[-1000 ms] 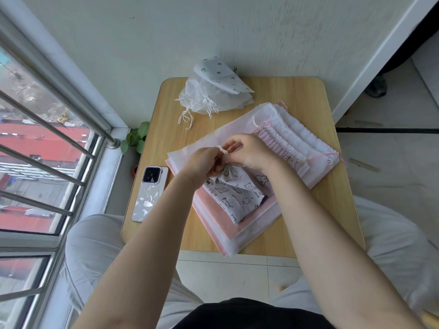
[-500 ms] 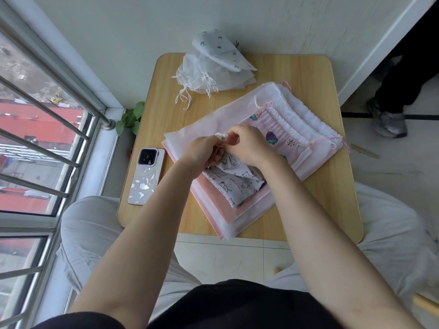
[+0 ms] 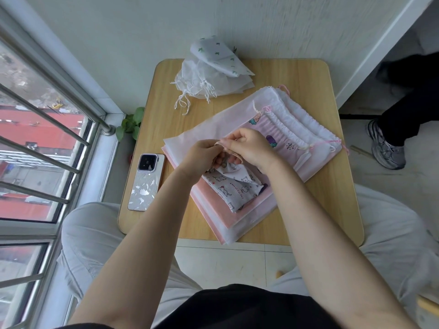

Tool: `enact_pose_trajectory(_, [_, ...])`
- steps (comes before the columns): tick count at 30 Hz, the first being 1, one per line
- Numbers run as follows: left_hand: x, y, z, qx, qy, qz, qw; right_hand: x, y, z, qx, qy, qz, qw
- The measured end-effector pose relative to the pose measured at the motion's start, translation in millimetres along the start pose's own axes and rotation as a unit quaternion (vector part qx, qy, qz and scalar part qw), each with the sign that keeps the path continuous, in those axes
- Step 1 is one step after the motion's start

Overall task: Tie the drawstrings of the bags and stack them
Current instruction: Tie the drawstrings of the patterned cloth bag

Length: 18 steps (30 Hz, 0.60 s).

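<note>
Head view: both hands meet over the middle of the small wooden counter (image 3: 308, 74), working the mouth of a grey cat-print bag (image 3: 234, 185). Left hand (image 3: 202, 154) has fingers curled, pinching the beige drawstring (image 3: 219, 145) at the bag's top edge. Right hand (image 3: 251, 144) also curled, pinching the same cord just beside the left; fingertips of the two hands are almost touching. A loop of the cord shows below the right hand's fingers. Can't tell if a knot is formed, it's hidden by the fingers. The bag's body trails toward the near side and lies on a stack of flat pink and white bags (image 3: 237, 224) that fills the counter's centre. On that stack to the right is a pink printed bag (image 3: 282, 141) with a gathered top, and white bags with pink cords (image 3: 316, 129) lie layered under it at the far right. Far-left corner of the counter holds a pile of white bags (image 3: 209, 84) with loose white cords, topped by a white one with small green prints (image 3: 218, 57). Phone (image 3: 146, 182) lies face down at the counter's left edge, apart from the stack. Small green plant (image 3: 131, 123) sits on the floor left of the counter, by the window bars (image 3: 42, 117). Another person's shoe (image 3: 387, 148) at far right.
</note>
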State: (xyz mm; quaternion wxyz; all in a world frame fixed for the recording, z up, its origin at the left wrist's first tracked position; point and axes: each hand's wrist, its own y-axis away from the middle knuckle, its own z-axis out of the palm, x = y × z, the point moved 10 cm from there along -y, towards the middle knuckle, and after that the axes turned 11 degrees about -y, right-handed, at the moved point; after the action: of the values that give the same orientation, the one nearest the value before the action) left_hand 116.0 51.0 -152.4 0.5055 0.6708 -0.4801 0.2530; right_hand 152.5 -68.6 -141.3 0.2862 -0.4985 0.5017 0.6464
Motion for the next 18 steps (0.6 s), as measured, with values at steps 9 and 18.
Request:
enact_pose_trajectory(9, [-11,-1,-1,-0.002,0.059,-0.037,0.998,2,0,-9,0.03,-0.025,0.006,0.999])
enact_pose_trajectory(18, [-14,2,-1,0.002,0.093,-0.071,0.993,-4,5,-4,0.026,0.081,-0.031,0.996])
